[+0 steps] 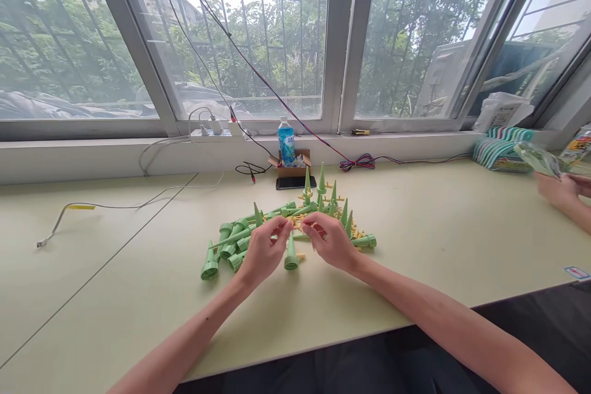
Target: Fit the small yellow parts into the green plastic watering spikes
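Observation:
My left hand (265, 246) is closed in a pinch over the middle of a pile of green plastic spikes with ribbed caps (240, 234). Facing it across a narrow gap, my right hand (330, 240) pinches thumb and finger together too. Whatever is between the fingertips is too small to make out; small yellow plastic pieces (357, 233) are scattered close by. Just below the left fingertips, one green spike (290, 255) stands point up on its cap, a yellow piece beside it. More spikes stand upright behind my right hand, some with yellow pieces attached.
Behind the pile are a dark phone (295, 183) and a small cardboard box (302, 159) with a blue bottle (286, 143). A white cable (115, 205) crosses the table at left; bundled wire (357, 162) lies at back. Another person's hands (561, 191) hold a plastic bag at right.

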{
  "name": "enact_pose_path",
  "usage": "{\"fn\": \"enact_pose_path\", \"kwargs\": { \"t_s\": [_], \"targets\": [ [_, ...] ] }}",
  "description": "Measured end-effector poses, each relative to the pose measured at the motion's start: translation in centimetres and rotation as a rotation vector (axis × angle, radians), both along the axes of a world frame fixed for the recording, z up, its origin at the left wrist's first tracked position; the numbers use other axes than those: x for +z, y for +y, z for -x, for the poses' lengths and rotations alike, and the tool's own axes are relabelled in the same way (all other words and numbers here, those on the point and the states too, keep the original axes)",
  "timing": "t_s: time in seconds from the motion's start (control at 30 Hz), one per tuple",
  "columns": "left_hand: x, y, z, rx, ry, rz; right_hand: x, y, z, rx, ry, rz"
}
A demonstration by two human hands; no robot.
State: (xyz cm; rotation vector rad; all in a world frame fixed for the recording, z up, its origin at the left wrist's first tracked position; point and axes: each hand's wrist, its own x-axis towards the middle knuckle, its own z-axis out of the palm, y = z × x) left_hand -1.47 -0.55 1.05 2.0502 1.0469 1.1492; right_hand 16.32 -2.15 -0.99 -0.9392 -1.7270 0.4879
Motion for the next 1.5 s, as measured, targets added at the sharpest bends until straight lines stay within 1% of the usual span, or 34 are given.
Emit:
{"fn": "enact_pose_path", "kwargs": {
  "t_s": [0.1,0.27,0.37,0.6,0.73,1.03,1.17,1.4,1.5],
  "targets": [
    [0.18,-0.05,0.07,0.015,0.012,-0.008,0.01,-0.04,-0.01,-0.004,-0.006,0.002],
    [-0.20,0.10,0.14,0.021,0.122,-0.066,0.14,-0.14,0.01,-0.031,-0.003,-0.009],
    [-0.36,0.09,0.18,0.010,0.195,-0.068,0.19,-0.12,0.04,-0.053,-0.001,-0.020],
    [-0.13,-0.22,0.30,-0.065,0.462,-0.129,0.25,-0.14,0.04,-0.101,-0.005,-0.043],
    [-0.31,-0.22,0.35,-0.087,0.546,-0.154,0.12,-0.11,0.01,-0.109,-0.008,-0.052],
    [-0.28,-0.31,0.36,-0.208,0.527,-0.069,0.20,-0.08,0.01,-0.103,-0.033,-0.035],
    [-0.41,-0.32,0.41,-0.212,0.482,-0.068,0.20,-0.10,0.02,-0.098,-0.039,-0.024],
    [-0.48,-0.44,0.19,-0.172,0.522,-0.120,0.07,-0.08,0.00,-0.092,-0.028,-0.011],
    [-0.54,-0.35,0.19,-0.173,0.491,-0.125,0.16,-0.12,-0.01,-0.091,-0.022,-0.017]
  ]
}}
